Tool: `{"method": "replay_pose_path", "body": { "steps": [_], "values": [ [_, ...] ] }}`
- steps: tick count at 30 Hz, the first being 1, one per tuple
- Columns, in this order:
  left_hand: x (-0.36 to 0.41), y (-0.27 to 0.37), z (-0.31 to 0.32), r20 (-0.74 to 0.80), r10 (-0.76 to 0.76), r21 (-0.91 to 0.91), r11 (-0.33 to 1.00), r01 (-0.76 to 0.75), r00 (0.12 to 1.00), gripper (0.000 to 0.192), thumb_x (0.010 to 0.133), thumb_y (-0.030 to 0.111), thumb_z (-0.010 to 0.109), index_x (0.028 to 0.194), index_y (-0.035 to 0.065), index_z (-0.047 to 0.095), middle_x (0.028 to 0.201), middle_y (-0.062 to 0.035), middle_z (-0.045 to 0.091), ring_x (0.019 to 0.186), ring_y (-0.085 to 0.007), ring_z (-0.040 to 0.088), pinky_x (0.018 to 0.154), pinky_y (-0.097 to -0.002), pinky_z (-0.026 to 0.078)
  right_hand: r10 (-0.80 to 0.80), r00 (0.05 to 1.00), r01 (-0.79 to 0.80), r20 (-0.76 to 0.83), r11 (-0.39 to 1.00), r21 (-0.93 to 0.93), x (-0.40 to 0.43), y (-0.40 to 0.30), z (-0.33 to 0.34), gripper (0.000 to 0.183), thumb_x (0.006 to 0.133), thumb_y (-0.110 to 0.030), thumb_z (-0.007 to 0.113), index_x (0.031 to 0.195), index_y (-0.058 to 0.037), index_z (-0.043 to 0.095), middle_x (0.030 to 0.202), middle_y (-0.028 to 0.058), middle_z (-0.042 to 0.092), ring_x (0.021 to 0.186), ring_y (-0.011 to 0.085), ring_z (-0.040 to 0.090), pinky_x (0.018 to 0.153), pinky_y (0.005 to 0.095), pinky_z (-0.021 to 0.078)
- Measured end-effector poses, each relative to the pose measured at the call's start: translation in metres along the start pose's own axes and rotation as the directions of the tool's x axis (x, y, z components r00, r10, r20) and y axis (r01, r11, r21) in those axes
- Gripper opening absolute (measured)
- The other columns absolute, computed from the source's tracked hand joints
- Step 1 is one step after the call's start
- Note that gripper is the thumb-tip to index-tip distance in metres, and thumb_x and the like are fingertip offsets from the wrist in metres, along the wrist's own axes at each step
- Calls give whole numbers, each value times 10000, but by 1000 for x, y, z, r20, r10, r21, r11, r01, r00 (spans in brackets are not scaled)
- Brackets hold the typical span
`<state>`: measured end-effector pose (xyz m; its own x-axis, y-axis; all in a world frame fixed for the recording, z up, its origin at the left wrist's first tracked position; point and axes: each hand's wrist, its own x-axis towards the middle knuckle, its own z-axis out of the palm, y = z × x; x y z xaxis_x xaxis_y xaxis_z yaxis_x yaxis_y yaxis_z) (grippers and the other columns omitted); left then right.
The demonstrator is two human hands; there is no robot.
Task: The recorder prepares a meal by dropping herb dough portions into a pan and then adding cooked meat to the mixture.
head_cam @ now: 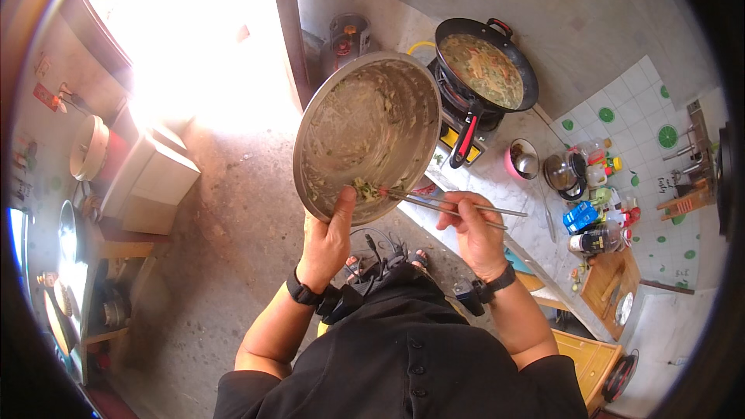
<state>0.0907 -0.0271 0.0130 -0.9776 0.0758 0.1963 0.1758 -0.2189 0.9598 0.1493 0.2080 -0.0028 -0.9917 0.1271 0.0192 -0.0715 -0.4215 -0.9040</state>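
Observation:
A large metal basin (366, 122), its inner wall smeared with batter and green bits, tilts in front of me. My left hand (330, 238) grips its near rim, thumb over the inside. Between the fingers of my right hand (478, 234) is a pair of metal chopsticks (448, 203). Their tips reach into the basin, at a small clump of green-flecked mixture (365, 191) by the near wall. Beyond the basin, a black wok (527, 90) sits on a gas stove (465, 139), filled with a soupy mix (483, 67) of pale, orange and green pieces.
The wok's handle (464, 142) points toward me. On the marble-patterned counter (524, 209) stand a pink bowl with a ladle (524, 162), a glass jar (563, 170) and several bottles (599, 238). A wooden cutting board (608, 285) lies at right. A gas cylinder (348, 41) stands behind the basin.

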Motion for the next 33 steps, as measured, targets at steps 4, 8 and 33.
{"method": "replay_pose_path", "body": {
  "steps": [4,8,33],
  "values": [
    [2,2,-1,14,-4,11,1000,4,1000,356,999,190,560,1290,-14,528,1247,-43,579,1132,-134,499,988,-280,375,-173,984,180,53,958,-223,13,-35,6,313,1010,-193,514,1199,48,580,1052,150,662,860,199,659,813,312,528],
    [4,6,1,18,10,35,999,-10,1000,330,1001,186,558,1264,-12,550,1225,-37,589,1114,-127,503,978,-275,380,-208,977,211,51,897,-388,24,-52,5,321,1016,-204,502,1202,45,584,1047,139,662,886,193,656,845,301,515],
    [10,-5,21,65,-24,-13,1000,25,998,358,1004,175,546,1304,-15,502,1249,-50,566,1136,-141,496,989,-290,384,-55,979,171,197,746,-644,73,-108,65,98,854,-92,698,905,-10,685,879,34,590,753,96,555,677,230,442]
  ]
}}
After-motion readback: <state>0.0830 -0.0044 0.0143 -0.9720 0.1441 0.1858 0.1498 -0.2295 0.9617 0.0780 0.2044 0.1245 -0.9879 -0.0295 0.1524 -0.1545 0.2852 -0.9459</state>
